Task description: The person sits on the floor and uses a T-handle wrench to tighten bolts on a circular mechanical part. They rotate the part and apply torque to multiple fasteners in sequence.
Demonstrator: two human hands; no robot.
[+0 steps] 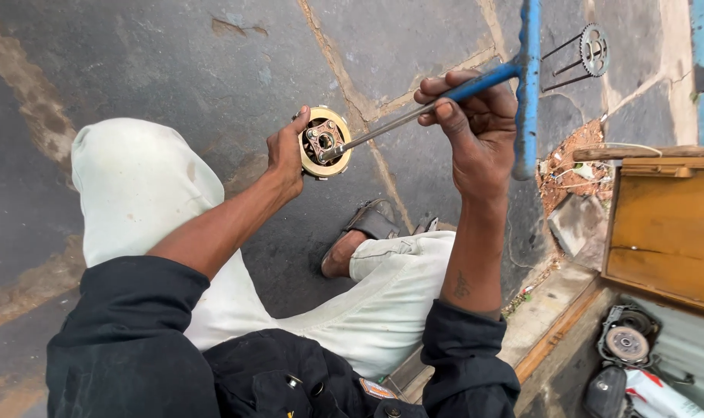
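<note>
I look down on a grey stone floor (pixel 174 62) with cracks and pale seams; it fills most of the view, and everything is done above it, not on a worktop. My legs in pale trousers (pixel 135 186) fold under me, one sandalled foot (pixel 363 232) flat on the stone, so I judge that I am crouched low.

At the right edge stands a yellow wooden box (pixel 669 232), with dark engine parts (pixel 627 340) beside its lower corner and a patch of rubble (pixel 576 162) just past it. Far up on the floor, well apart from my hands, lies a small sprocket (pixel 594 50) on thin rods.

My right hand (pixel 480 135) is wrapped shut round the blue handle of a T-wrench (pixel 476 85), fingers curled over the bar where it meets the crosspiece. Held that far back, I think, the hand gets turning leverage along the steel shaft. The shaft slants down and left, and its tip sits in the hub of the disc.

My left hand (pixel 286 155) pinches the disc (pixel 325 143), a round brass-coloured part with a dark metal centre, thumb on the upper rim and fingers behind it. It is held in the air above the floor, face tilted toward the wrench, so the socket meets the middle fastener squarely. The left grip looks firm, probably to stop the disc from spinning with the tool.
</note>
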